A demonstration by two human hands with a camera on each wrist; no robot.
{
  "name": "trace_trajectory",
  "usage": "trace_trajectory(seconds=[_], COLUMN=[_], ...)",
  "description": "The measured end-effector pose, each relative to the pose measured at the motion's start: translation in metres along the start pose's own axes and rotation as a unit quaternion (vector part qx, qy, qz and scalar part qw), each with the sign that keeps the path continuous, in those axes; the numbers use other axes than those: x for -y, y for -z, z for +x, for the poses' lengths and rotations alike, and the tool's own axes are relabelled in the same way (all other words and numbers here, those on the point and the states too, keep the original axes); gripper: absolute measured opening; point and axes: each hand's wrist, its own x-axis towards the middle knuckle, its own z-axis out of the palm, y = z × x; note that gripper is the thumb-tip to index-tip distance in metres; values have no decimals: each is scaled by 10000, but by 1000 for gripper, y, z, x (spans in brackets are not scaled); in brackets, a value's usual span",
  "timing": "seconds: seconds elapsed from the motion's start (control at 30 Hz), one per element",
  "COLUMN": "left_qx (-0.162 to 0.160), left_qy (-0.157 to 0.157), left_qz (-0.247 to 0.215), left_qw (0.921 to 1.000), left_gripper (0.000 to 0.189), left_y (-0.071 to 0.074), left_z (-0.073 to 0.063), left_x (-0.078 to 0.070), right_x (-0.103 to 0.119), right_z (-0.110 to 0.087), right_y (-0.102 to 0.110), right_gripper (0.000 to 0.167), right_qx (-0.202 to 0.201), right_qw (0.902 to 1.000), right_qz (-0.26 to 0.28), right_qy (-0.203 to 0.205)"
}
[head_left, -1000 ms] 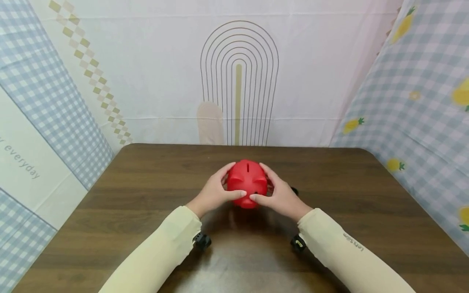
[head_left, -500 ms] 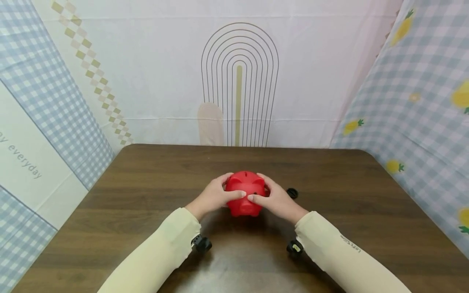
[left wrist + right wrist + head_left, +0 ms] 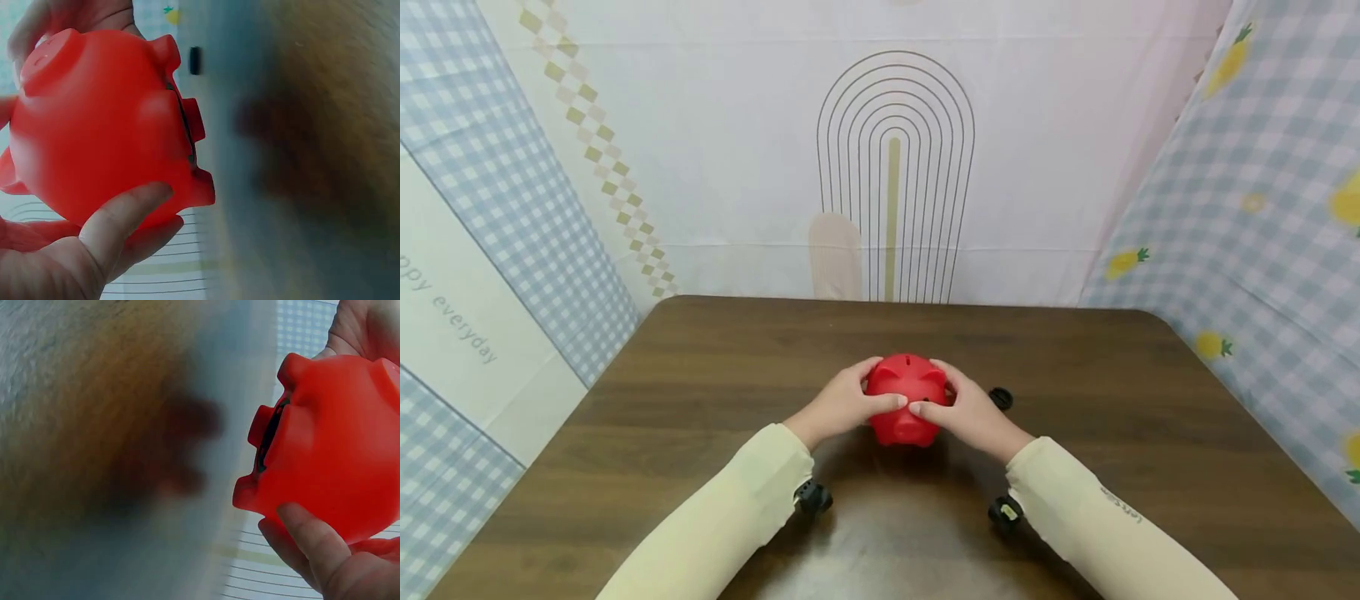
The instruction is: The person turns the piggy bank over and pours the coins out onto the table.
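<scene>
A red piggy bank (image 3: 907,383) is held between my two hands a little above the table, upright, its snout toward me and the coin slot on top. My left hand (image 3: 846,398) grips its left side, the thumb across the face. My right hand (image 3: 972,410) grips the other side, its thumb close to the left one. In the left wrist view the piggy bank (image 3: 106,125) shows its stubby feet, with a dark edge at the belly between them. The right wrist view shows the same dark edge on the piggy bank (image 3: 331,450). Most fingers are hidden behind it.
A small round black cap-like piece (image 3: 1001,398) lies on the brown wooden table (image 3: 737,358), just right of my right hand. Printed cloth (image 3: 737,150) hangs behind the table and along both sides. Dark wrist cameras (image 3: 813,498) sit under the sleeves.
The piggy bank has tilted from slot facing me to more upright and come down nearer the table. The black round piece is now more exposed. Both hands keep their grip.
</scene>
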Motion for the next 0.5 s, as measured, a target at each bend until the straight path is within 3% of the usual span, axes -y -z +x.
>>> trace_trajectory(seconds=[0.07,0.13,0.2,0.27,0.33,0.43,0.5], left_qx=[-97,-283,-419,-456,-421,0,216], left_qy=[-243,-837,-1518,-1870,-1687,-591,-18], left_qz=[-86,-72,-37,-42,-71,-543,-768], left_qw=[9996,9961,9875,9813,9847,9968,9968], left_gripper=[74,80,88,92,88,76,71], left_y=[0,1,1,1,1,-1,-2], left_z=[-4,-7,-11,-12,-9,-2,0], left_x=[-3,-6,-10,-11,-10,-3,2], right_x=[1,3,4,4,5,5,4], right_z=[-3,-6,-8,-9,-8,-6,-5], right_y=[2,5,8,10,10,7,4], right_gripper=[78,84,91,95,92,83,79], right_qx=[-93,-324,-565,-776,-706,-308,-86], right_qw=[9994,9937,9788,9654,9727,9958,9998], right_qz=[-35,-179,-396,-601,-541,-302,-198], right_qy=[322,1054,1927,2414,2141,808,32])
